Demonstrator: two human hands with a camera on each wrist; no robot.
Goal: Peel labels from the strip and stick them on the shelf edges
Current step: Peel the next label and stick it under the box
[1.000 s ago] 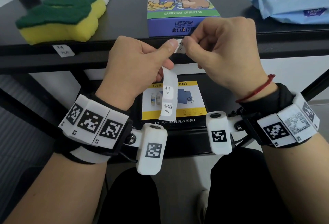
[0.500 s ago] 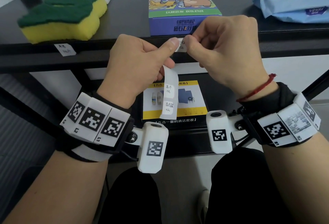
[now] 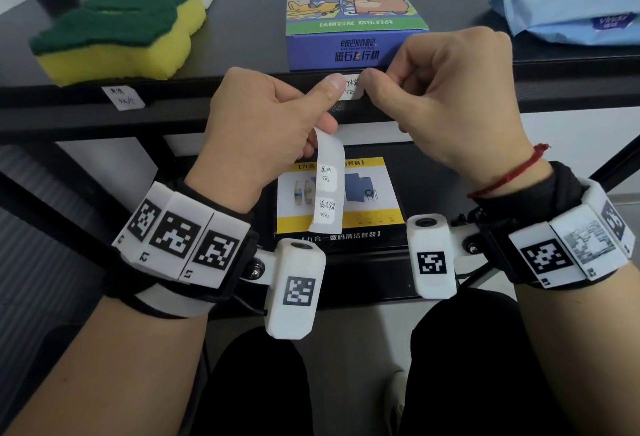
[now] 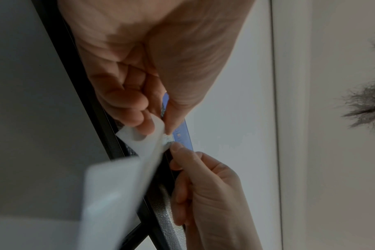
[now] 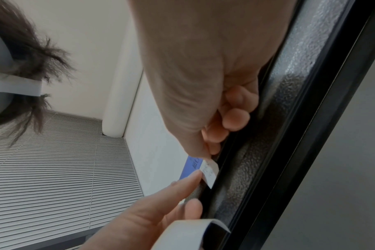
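The label [image 3: 351,86] is pinched by the right hand [image 3: 446,103] at the shelf edge [image 3: 207,113] under the purple box [image 3: 353,13] (closer than a second ago); the strip [image 3: 327,190] is gripped by the left hand [image 3: 263,124], thumb touching the label.

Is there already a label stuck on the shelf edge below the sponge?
Yes: in the head view a small handwritten label sits on the shelf edge, right below the yellow and green sponge.
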